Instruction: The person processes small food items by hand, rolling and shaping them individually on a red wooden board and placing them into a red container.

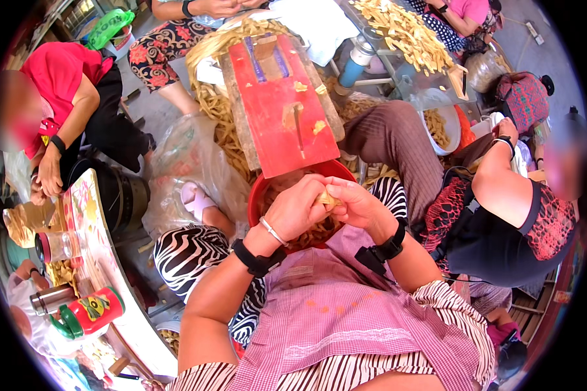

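Note:
A small folded piece of pale yellow strip material (328, 199) is pinched between my two hands. My left hand (298, 203) has its fingers curled around one side of it, and my right hand (354, 201) grips the other side with thumb and fingers. Both hands are over a red basin (255, 205) that holds brownish folded pieces, partly hidden by my hands and wrists. Just beyond them lies a red board (274, 117) on a worn wooden plank, with a slot, a wooden block between purple strips and a few yellow scraps on it.
Long yellowish strips (210, 97) hang and lie left of the board. A clear plastic bag (191, 166) is at the left. Folded pieces cover a glass table (406, 39) at the upper right, near a blue flask (354, 66). Co-workers sit close on both sides.

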A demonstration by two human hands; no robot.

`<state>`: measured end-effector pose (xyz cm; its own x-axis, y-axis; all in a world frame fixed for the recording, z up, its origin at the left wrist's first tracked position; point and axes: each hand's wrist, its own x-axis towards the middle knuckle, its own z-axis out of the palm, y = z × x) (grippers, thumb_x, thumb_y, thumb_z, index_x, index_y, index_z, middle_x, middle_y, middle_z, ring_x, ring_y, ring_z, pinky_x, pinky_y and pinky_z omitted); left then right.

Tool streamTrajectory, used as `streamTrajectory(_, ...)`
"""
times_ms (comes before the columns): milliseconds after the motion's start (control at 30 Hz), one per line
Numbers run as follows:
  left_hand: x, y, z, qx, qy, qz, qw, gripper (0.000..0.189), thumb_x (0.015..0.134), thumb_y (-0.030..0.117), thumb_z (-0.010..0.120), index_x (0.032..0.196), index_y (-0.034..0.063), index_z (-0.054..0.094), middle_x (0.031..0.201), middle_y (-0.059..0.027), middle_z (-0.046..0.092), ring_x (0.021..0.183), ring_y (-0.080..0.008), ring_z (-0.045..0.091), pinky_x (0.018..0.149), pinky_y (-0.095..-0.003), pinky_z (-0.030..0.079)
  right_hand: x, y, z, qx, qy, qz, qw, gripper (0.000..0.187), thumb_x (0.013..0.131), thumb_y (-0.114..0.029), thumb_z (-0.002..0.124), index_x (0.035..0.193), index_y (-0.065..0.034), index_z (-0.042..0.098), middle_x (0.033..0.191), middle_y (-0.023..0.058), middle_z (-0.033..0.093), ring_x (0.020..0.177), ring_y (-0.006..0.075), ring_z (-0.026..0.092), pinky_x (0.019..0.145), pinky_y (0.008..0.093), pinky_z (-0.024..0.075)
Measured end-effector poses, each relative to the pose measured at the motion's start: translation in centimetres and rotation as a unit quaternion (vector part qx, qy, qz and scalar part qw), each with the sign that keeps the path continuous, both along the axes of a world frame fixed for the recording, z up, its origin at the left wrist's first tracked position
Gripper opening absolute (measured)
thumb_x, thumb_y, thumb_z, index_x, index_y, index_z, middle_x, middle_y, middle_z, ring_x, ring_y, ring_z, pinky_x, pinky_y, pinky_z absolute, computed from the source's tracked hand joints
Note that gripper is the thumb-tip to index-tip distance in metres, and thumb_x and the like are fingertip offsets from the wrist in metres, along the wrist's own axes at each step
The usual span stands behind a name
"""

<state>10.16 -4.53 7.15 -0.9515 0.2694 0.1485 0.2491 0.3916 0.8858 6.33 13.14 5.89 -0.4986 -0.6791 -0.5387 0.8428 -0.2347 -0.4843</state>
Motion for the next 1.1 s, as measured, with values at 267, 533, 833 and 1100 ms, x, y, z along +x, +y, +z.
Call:
streamTrajectory(267,0.1,0.0,-2.1,-0.042,-0.112,0.045,0.992,0.016,0.082,0.018,0.058,0.086,0.0025,0.055,0.084,-0.0180,0.058,0.079,-0.0364,0.058,0.070,-0.0428,0.046,1.3,-0.3,-2.4,0.367,0.568,0.036,0.735,0.012,0.084,-0.006,0.060,0.094,-0.0004,0.061,0.092,0.0015,0.061,0.075,0.0086,0.058,0.062,0.0237,0.0480)
streamTrajectory(533,0.1,-0.6,-1.4,-0.040,-0.046,0.073,0.996,0.013,0.086,0.017,0.057,0.083,0.0039,0.057,0.080,-0.0164,0.058,0.077,-0.0361,0.059,0.066,-0.0417,0.048,0.5,1.2,-0.2,0.081,0.161,0.070,0.981,0.032,0.090,-0.011,0.057,0.122,-0.0047,0.058,0.102,-0.0004,0.060,0.082,0.0065,0.057,0.071,0.0228,0.0505)
streamTrajectory(833,0.4,-0.4,0.4,-0.079,-0.072,0.029,0.994,0.024,0.089,0.022,0.053,0.078,0.0008,0.055,0.071,-0.0152,0.057,0.067,-0.0350,0.057,0.061,-0.0394,0.047,-2.5,2.9,-5.1,0.367,0.498,-0.087,0.780,0.013,0.090,-0.018,0.062,0.085,-0.0062,0.057,0.070,-0.0047,0.053,0.058,0.0026,0.045,0.051,0.0181,0.0379)
streamTrajectory(1100,0.7,-0.7,-0.1,0.081,-0.212,0.069,0.971,0.033,0.094,0.034,0.053,0.088,0.0019,0.059,0.074,-0.0122,0.061,0.068,-0.0243,0.060,0.065,-0.0344,0.047,-3.3,1.5,-0.2,0.317,0.398,-0.080,0.857,0.011,0.088,-0.012,0.063,0.084,-0.0065,0.055,0.070,-0.0070,0.053,0.061,0.0004,0.044,0.053,0.0170,0.0355)
